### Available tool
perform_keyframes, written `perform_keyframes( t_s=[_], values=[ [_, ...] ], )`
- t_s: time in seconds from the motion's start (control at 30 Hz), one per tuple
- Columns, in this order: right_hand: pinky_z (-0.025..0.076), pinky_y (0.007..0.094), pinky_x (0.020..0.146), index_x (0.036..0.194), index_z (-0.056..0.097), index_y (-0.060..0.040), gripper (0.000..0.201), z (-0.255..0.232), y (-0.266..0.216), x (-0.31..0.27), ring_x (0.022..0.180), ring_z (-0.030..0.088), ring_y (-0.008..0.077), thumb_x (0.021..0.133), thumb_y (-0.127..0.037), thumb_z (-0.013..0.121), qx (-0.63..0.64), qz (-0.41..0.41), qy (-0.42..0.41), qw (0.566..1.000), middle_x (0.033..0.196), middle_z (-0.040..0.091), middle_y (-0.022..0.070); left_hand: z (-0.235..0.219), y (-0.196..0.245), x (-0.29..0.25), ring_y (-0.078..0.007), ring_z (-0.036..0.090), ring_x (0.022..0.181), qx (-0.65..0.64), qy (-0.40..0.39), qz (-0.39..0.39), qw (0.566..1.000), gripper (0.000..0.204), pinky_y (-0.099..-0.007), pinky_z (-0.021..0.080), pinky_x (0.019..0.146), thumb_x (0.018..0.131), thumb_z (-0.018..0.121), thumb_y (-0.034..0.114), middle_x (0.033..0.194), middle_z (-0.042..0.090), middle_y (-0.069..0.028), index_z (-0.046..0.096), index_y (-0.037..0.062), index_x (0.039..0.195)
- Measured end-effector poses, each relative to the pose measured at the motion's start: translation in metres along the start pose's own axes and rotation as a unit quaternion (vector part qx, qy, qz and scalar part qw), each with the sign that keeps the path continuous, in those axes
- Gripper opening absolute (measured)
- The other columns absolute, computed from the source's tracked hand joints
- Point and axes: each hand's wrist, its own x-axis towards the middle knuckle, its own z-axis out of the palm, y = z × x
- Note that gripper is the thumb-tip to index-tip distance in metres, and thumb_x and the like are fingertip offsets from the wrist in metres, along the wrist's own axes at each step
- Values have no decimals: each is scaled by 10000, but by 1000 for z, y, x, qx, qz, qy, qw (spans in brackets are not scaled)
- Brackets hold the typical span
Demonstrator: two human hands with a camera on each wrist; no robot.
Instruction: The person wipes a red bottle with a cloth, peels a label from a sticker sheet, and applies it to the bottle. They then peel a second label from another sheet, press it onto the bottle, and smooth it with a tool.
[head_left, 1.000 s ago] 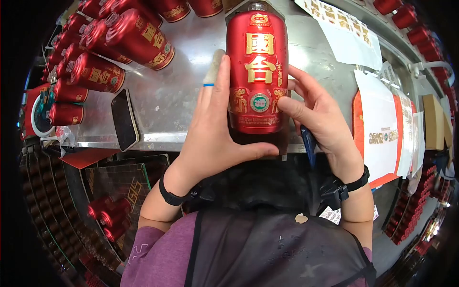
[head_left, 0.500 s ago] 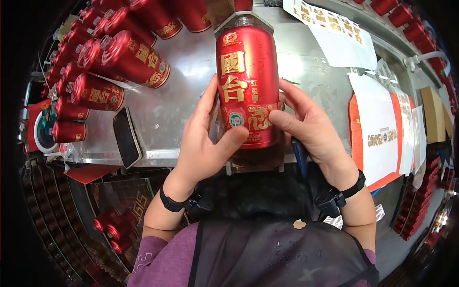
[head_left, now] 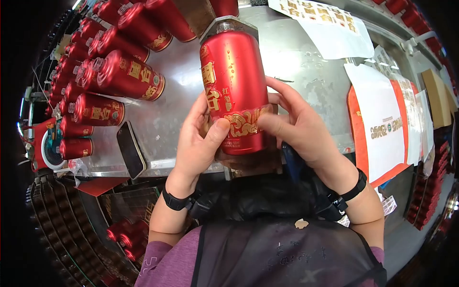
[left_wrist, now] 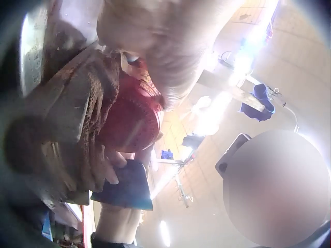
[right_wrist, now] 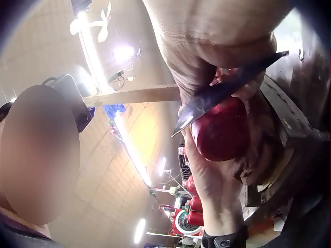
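Note:
A red bottle (head_left: 241,71) with gold characters and a gold dragon band lies on its back in a worn cradle (head_left: 256,168), its clear glass neck pointing away from me. My left hand (head_left: 193,138) grips the bottle's lower left side, thumb on top near the base. On the opposite side my right hand (head_left: 306,126) holds the bottle, its thumb blurred over the dragon band. Tucked in that same hand is a flat dark-blue scraper (head_left: 290,161), its broad plate plainer in the left wrist view. The bottle's round base (right_wrist: 222,137) shows between both hands in the right wrist view.
Several matching red bottles (head_left: 129,74) stand on the left of the metal table (head_left: 181,67). A phone (head_left: 130,149) lies near the front edge. Sheets of gold decals (head_left: 330,26) lie at the back right, and white backing paper (head_left: 382,124) on an orange-red pad is at the right.
The bottle has turned about its length, its large characters rolling to the left and the dragon band coming up. My left hand has drawn in, from straight fingers to a grip with the thumb on the bottle.

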Motion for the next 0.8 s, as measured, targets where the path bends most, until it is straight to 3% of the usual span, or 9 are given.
perform_keyframes(
  t_s=[0.2, 0.53, 0.6, 0.73, 0.8],
  values=[
    [490, 267, 904, 1433, 413, 43, 678, 0, 11, 8, 1050, 607, 125, 898, -214, 740, 52, -20, -19, 998, 1185, 640, 97, -1, 0, -2, -200, 512, 1273, -23, -1, -21, 1000, 740, -359, 407, 1079, 923, 705, 296, 1396, 512, -127, 326, -29, 1470],
    [502, 203, 754, 1444, 393, 55, 714, 1, 10, 7, 879, 620, 64, 886, -207, 754, 84, -34, -13, 996, 1207, 628, 93, -1, 0, -2, -204, 515, 1272, -22, 0, -21, 1000, 763, -360, 412, 1075, 919, 708, 336, 1392, 517, -136, 327, -37, 1464],
    [488, 193, 723, 1446, 391, 54, 740, -3, 2, 3, 832, 606, 47, 873, -222, 769, 21, 0, -25, 999, 1200, 625, 89, -1, 0, -2, -205, 513, 1274, -25, -2, -23, 999, 763, -360, 409, 1077, 918, 708, 338, 1392, 516, -137, 327, -37, 1463],
    [486, 192, 718, 1449, 390, 49, 772, 0, 14, 6, 812, 602, 37, 855, -240, 788, 56, -27, -10, 998, 1185, 630, 74, 0, 1, -2, -202, 515, 1271, -15, 0, -21, 1000, 778, -356, 411, 1074, 913, 710, 363, 1393, 516, -135, 331, -38, 1462],
    [483, 185, 723, 1441, 409, 49, 723, -5, 14, 6, 822, 605, 32, 873, -219, 767, 6, -27, -17, 999, 1133, 651, 57, -1, 0, -1, -201, 517, 1267, -10, -1, -20, 1000, 786, -353, 413, 1071, 910, 711, 375, 1393, 516, -135, 332, -39, 1461]
  ],
)
